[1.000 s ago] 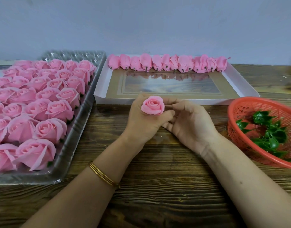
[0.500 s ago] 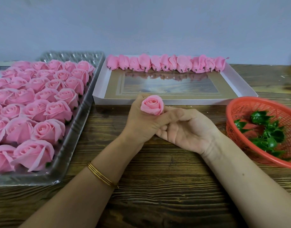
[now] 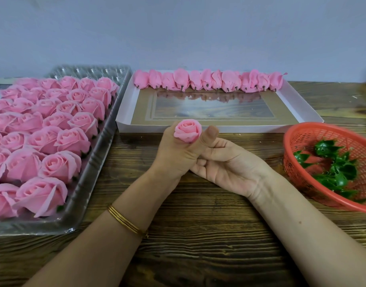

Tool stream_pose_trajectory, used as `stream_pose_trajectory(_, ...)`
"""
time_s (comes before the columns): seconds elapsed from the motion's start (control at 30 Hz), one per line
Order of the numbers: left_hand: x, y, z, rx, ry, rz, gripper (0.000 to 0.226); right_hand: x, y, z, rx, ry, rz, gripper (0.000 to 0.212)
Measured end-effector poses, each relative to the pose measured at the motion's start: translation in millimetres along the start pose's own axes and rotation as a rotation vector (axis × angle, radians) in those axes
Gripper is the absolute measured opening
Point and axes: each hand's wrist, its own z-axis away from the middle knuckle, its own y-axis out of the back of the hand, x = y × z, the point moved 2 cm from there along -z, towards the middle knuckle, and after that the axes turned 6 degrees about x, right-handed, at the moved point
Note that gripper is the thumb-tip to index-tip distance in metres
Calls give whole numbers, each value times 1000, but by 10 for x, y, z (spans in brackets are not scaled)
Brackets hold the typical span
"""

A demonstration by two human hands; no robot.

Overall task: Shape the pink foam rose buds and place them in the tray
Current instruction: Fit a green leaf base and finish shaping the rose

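My left hand (image 3: 173, 156) grips a pink foam rose bud (image 3: 187, 131) upright in its fist at the table's middle, thumb raised beside the bud. My right hand (image 3: 227, 166) lies palm up just right of it. Its loosely bent fingers touch the left hand's underside and hold nothing that I can see. The clear plastic tray (image 3: 86, 195) on the left holds several rows of shaped pink roses (image 3: 60, 164). A row of unshaped pink buds (image 3: 209, 81) lies along the far edge of a white shallow box (image 3: 124, 112).
A red mesh basket (image 3: 302, 137) with green plastic calyxes (image 3: 335, 164) sits at the right, near my right forearm. The wooden table (image 3: 198, 235) runs to a pale wall behind. A gold bangle (image 3: 126, 222) is on my left wrist.
My right hand's fingers left the bud's side and dropped below the left hand. The left hand lifted its thumb beside the bud. The bud looks more closed and upright.
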Motion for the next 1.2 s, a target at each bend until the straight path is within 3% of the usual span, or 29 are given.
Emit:
stream_pose_trajectory(0.3,-28,3,-11,-31,26,-44,66,-5,59,-25,-9,20,38,33)
stream_pose_trajectory(0.53,4,15,-15,-62,9,-61,91,0,61,-11,16,38,23,33)
stream_pose_trajectory(0.67,21,25,-24,-91,30,-72,75,0,41,-14,47,53,80,46)
stream_pose_trajectory(1.03,-35,54,-48,-53,121,-91,21,15,-18,-22,56,130,139,44)
stream_pose_trajectory(1.2,-4,56,-40,-34,134,-74,32,14,-40,-19,55,175,126,44)
